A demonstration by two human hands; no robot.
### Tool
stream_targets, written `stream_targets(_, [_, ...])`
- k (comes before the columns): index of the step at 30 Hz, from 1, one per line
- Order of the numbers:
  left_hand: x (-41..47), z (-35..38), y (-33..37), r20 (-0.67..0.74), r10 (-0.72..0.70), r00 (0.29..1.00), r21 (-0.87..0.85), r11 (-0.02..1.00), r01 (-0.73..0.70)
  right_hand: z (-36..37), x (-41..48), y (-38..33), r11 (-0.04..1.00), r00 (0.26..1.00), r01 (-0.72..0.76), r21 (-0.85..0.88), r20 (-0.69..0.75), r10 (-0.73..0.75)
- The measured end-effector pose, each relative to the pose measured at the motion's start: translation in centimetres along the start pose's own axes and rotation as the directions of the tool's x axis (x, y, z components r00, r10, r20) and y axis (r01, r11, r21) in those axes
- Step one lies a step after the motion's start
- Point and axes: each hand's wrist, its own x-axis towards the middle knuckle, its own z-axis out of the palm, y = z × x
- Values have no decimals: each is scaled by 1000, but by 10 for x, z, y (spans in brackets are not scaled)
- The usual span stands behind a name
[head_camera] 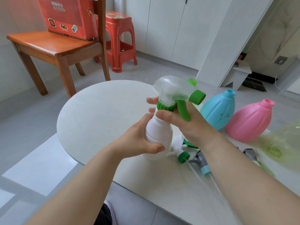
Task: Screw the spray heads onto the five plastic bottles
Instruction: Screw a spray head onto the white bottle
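My left hand (138, 140) grips the body of a white plastic bottle (156, 135), held tilted above the white table (97, 114). A clear spray head (175, 91) with a green trigger and nozzle sits on its neck. My right hand (183, 122) pinches the green ribbed collar (164, 106) of that head. To the right a blue bottle (218, 111) and a pink bottle (250, 122) lean on the table with open necks. A white-and-green spray head (180, 150) and a grey-and-blue spray head (200, 164) lie loose under my right forearm.
A yellow-green translucent bottle (282, 146), blurred, lies at the right edge. A small green cap (192, 82) shows behind the spray head. Beyond the table stand a wooden chair (53, 47) carrying a red box (68, 15), a red plastic stool (121, 41) and white cabinets.
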Motion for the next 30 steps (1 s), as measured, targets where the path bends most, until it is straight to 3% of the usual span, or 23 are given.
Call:
stream_targets(2, [0, -4, -1, 50, 0, 999, -11, 1000, 1, -10, 5, -6, 997, 985, -64, -30, 156, 68])
stream_targets(4, [0, -7, -5, 66, -35, 997, -32, 999, 37, -17, 12, -9, 995, 972, -101, -23, 209, 104])
stream_targets(8, [-5, -10, -15, -4, -58, 998, -76, 995, 57, -15, 24, -10, 994, 976, -73, -76, 200, 87])
stream_targets(11, [-13, -2, -21, -10, -57, 998, -3, 998, 57, -7, 26, -5, 995, 984, -63, -82, 164, 76])
stream_targets(17, [-8, 22, -23, -163, -51, 985, -60, 997, 42, 1, 27, -12, 991, 965, -91, -99, 236, 112])
stream_targets(24, [-6, 28, -21, -230, -85, 970, -53, 996, 75, 9, 20, -6, 994, 993, -95, -54, -74, 91])
stream_targets(30, [-6, 30, -19, -247, -67, 967, -32, 998, 61, 26, 16, -5, 985, 906, -134, -105, -416, 79])
